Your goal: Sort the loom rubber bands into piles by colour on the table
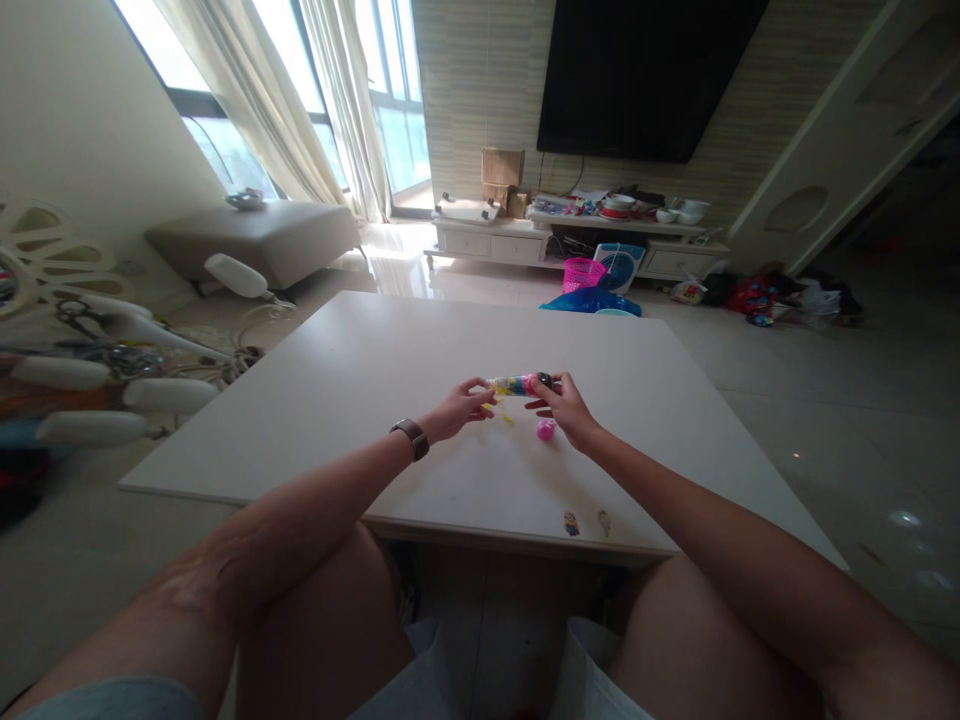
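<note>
bare thighs nearest my camera, then the surface. i log a colourful tube above it, long axis crosswise from left hand to right hand. right hand is closed around the dark end; left hand, half curled, meets the pale end, grip unclear to me. pink lump lies nearer the right.

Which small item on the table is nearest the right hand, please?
The pink item, beside the right hand; the yellow figure and silvery piece lie farther away.
</note>
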`<state>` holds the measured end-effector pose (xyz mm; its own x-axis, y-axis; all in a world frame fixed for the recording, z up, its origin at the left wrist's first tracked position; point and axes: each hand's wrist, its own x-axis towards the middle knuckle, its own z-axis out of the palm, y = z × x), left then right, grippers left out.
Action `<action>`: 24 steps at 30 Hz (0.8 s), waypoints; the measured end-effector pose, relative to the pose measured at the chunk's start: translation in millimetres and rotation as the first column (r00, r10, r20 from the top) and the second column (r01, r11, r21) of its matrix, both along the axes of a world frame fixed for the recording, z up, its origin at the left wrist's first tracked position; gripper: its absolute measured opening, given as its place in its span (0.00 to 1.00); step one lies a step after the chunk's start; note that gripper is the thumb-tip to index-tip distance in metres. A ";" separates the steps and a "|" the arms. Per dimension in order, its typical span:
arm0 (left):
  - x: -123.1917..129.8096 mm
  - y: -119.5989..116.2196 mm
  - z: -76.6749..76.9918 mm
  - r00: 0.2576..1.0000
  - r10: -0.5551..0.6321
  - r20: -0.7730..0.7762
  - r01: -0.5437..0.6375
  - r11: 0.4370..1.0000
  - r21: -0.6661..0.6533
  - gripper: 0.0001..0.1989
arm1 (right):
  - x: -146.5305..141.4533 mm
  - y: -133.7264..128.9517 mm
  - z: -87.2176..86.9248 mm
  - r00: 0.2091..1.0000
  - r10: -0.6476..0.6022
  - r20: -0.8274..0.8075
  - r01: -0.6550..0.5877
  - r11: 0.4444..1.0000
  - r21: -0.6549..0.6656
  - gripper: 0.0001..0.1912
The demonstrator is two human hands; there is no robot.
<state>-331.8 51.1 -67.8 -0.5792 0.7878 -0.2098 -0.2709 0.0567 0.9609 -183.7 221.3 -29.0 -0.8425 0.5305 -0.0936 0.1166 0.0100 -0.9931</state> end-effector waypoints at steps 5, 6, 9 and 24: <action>-1.4 -1.5 -0.9 1.000 0.004 -0.013 -0.005 0.998 -0.065 0.25 | -0.2 2.6 -3.7 1.000 -0.016 -0.012 0.017 0.999 0.046 0.31; -1.6 -1.5 -1.2 1.000 0.003 -0.009 -0.003 0.997 -0.075 0.26 | 0.1 2.7 -3.8 1.000 -0.021 -0.015 0.022 0.998 0.052 0.31; -2.0 -1.1 -1.5 1.000 -0.007 0.022 0.009 0.997 -0.077 0.26 | 1.0 2.1 -2.9 0.999 -0.023 -0.024 0.024 0.998 0.060 0.31; -4.3 -1.6 -3.8 0.985 -0.149 0.088 0.143 0.987 0.068 0.19 | 3.0 2.3 4.1 1.000 0.014 0.004 -0.014 1.000 0.020 0.29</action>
